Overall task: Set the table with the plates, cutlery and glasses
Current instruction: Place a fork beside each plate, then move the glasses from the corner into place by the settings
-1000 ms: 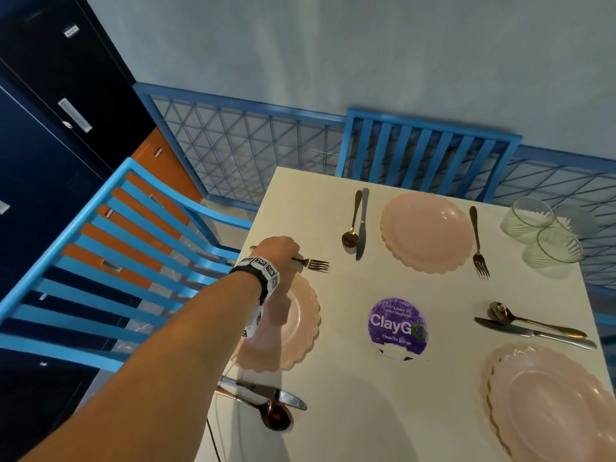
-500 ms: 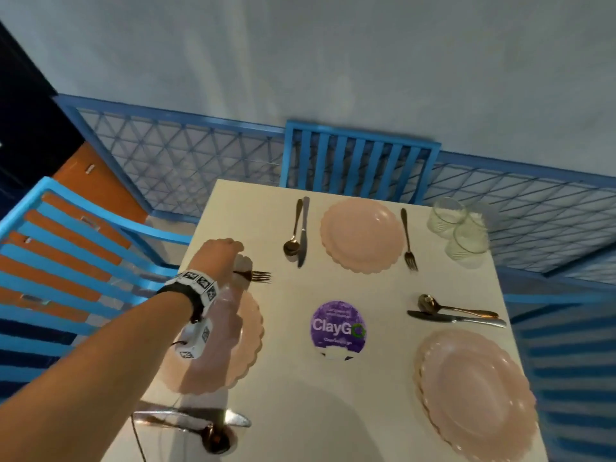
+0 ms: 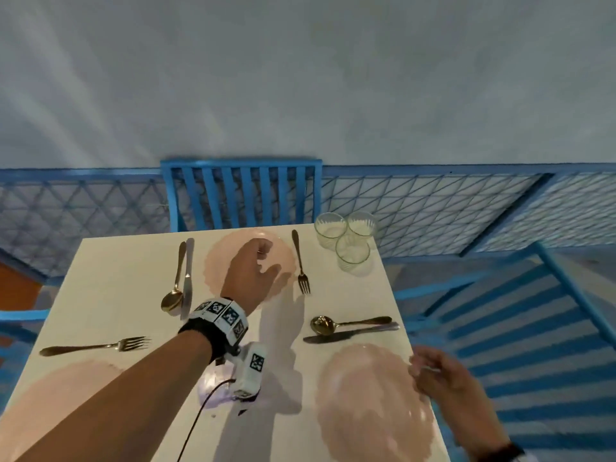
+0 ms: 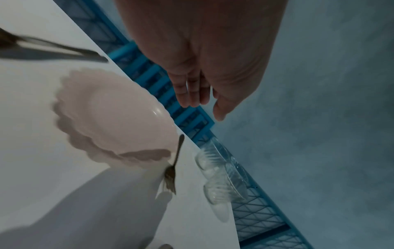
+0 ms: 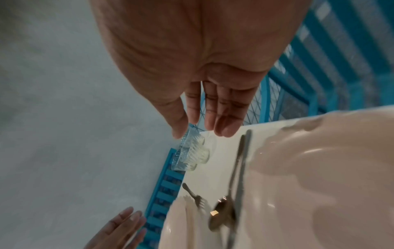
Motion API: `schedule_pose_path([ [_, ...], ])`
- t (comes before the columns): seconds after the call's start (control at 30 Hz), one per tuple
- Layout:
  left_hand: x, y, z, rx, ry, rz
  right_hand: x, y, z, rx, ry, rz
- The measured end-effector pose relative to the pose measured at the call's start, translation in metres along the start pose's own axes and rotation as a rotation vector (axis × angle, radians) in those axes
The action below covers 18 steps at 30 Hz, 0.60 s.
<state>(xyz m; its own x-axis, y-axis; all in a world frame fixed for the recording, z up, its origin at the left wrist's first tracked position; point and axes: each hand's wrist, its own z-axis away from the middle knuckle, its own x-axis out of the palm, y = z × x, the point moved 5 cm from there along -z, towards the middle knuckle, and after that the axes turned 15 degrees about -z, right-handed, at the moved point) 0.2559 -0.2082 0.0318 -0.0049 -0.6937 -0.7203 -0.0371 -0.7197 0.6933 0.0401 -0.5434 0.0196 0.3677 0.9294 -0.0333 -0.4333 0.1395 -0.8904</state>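
Note:
Three clear glasses stand bunched at the table's far right corner. My left hand hovers open and empty over the far pink plate, left of the glasses. My right hand hangs open with nothing in it at the table's right edge, beside the near-right pink plate. A fork lies alone above the near-left pink plate. Each of the other two plates has cutlery beside it.
A spoon and knife lie left of the far plate, a fork right of it. Another spoon and knife lie above the near-right plate. A purple lid sits mid-table under my wrist. Blue chairs and railing surround the white table.
My left hand has let go of the fork by the near-left plate and swung right, over the far plate. The head view turned right and my right hand came into sight.

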Motion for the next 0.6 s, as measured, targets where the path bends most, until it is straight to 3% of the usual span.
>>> schedule_pose_path([
  [0.23,0.114,0.021,-0.07,-0.212,-0.121,0.214,0.074,-0.019,-0.158,0.005,-0.005,-0.059],
  [0.4,0.163,0.003,-0.109,-0.238,-0.144,0.209,0.101,-0.005,-0.218,-0.043,-0.013,-0.02],
  [0.6,0.189,-0.007,-0.138,-0.196,-0.174,0.192,0.124,0.002,-0.249,-0.142,-0.069,0.0],
])
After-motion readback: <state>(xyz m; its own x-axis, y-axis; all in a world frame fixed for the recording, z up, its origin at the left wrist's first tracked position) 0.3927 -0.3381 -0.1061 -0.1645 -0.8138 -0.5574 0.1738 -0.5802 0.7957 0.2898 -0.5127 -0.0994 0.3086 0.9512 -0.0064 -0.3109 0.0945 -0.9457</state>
